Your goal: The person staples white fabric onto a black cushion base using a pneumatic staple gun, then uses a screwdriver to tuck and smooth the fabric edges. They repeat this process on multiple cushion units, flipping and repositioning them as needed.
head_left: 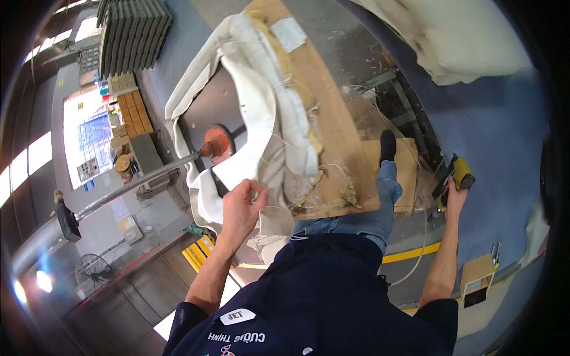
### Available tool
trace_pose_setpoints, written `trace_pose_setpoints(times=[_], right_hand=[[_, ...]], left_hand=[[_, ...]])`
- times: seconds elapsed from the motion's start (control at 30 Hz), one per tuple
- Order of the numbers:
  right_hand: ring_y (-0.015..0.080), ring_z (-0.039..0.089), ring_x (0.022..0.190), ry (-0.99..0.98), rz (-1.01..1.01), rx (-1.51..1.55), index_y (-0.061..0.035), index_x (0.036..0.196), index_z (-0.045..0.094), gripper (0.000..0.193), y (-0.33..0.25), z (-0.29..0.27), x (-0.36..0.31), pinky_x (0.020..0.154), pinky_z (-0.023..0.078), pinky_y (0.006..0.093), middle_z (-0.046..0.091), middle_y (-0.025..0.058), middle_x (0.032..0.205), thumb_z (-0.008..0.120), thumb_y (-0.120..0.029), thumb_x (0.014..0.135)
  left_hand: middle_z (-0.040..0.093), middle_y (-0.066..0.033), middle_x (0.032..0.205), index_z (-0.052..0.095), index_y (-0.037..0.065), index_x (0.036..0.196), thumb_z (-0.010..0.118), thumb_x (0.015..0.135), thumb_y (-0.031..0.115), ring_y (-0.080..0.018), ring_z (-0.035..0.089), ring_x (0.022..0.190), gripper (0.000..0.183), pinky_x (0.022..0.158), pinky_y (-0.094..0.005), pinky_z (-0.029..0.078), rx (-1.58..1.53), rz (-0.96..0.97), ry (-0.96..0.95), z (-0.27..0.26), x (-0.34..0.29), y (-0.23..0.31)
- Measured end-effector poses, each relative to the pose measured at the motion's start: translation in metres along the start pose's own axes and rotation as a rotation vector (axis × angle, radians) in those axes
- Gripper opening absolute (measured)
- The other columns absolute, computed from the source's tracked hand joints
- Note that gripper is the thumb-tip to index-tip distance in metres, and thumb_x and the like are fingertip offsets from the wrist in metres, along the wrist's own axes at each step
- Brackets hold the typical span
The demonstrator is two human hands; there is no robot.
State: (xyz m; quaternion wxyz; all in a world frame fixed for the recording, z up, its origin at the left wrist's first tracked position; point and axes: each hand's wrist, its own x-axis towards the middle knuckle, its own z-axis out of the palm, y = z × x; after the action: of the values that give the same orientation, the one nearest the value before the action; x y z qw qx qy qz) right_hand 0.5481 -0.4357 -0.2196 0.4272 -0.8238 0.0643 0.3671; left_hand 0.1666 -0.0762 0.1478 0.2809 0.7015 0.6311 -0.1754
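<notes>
My left hand (240, 207) is closed, its fingers pinching the edge of a white cover (255, 107). That cover looks like upholstery material and curves around an open middle, with pale grey fabric and yellow padding (297, 95) along its outer side. Inside the opening, an orange and black round pad (218, 143) sits on the end of a metal rod (142, 178). Off to the right, my right hand (456, 193) grips a yellow and black staple gun (463, 175), held away from the cover. The fingertips of my left hand are partly hidden.
A brown board (332, 130) with thread and fibre scraps lies beneath the cover. Thin hose (424, 243) loops across the floor near my right arm. A blue surface (499, 142) with a small wooden box (477, 274) is at right. Stacked grey panels (133, 38) stand far left.
</notes>
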Motion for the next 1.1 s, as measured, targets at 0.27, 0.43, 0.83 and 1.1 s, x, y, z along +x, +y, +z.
trace_pose_setpoints(times=[0.27, 0.43, 0.83, 1.1], right_hand=[[0.0242, 0.063, 0.118, -0.26, -0.237, -0.119, 0.0023, 0.14, 0.048, 0.064, -0.081, 0.046, -0.229, 0.101, 0.05, 0.0363, 0.063, 0.0148, 0.129, 0.082, -0.016, 0.089], [0.0359, 0.062, 0.124, -0.529, -0.608, -0.338, -0.003, 0.149, 0.051, 0.082, -0.183, 0.135, -0.34, 0.102, 0.051, 0.0387, 0.059, 0.018, 0.132, 0.081, -0.002, 0.072], [0.0421, 0.066, 0.113, -0.699, -0.624, -0.353, -0.0085, 0.153, 0.045, 0.096, -0.211, 0.228, -0.374, 0.091, 0.056, 0.0449, 0.063, 0.0171, 0.133, 0.084, -0.007, 0.065], [0.0457, 0.065, 0.114, -0.756, -0.42, -0.683, -0.0074, 0.153, 0.043, 0.096, -0.263, 0.278, -0.392, 0.092, 0.056, 0.0483, 0.063, 0.0225, 0.133, 0.085, -0.015, 0.068]], left_hand=[[0.07, -0.0078, 0.09, 0.057, 0.0, 0.139, 0.067, 0.084, 0.002, -0.0127, 0.06, 0.075, 0.056, 0.073, -0.032, 0.052, -0.426, 0.118, -0.231, -0.014, 0.008, -0.102], [0.062, -0.008, 0.076, 0.064, -0.003, 0.108, 0.051, 0.091, 0.004, -0.0144, 0.058, 0.072, 0.023, 0.068, -0.0331, 0.05, -0.259, 0.303, -0.155, -0.048, 0.08, -0.051], [0.073, -0.0053, 0.103, 0.068, -0.006, 0.119, 0.062, 0.098, 0.008, -0.0091, 0.063, 0.091, 0.025, 0.082, -0.0286, 0.053, -0.857, 0.108, -0.479, -0.035, 0.066, -0.092], [0.072, -0.0042, 0.103, 0.067, -0.002, 0.114, 0.065, 0.094, 0.002, -0.0081, 0.064, 0.09, 0.02, 0.082, -0.027, 0.054, -1.079, -0.012, -0.587, -0.032, 0.104, -0.134]])
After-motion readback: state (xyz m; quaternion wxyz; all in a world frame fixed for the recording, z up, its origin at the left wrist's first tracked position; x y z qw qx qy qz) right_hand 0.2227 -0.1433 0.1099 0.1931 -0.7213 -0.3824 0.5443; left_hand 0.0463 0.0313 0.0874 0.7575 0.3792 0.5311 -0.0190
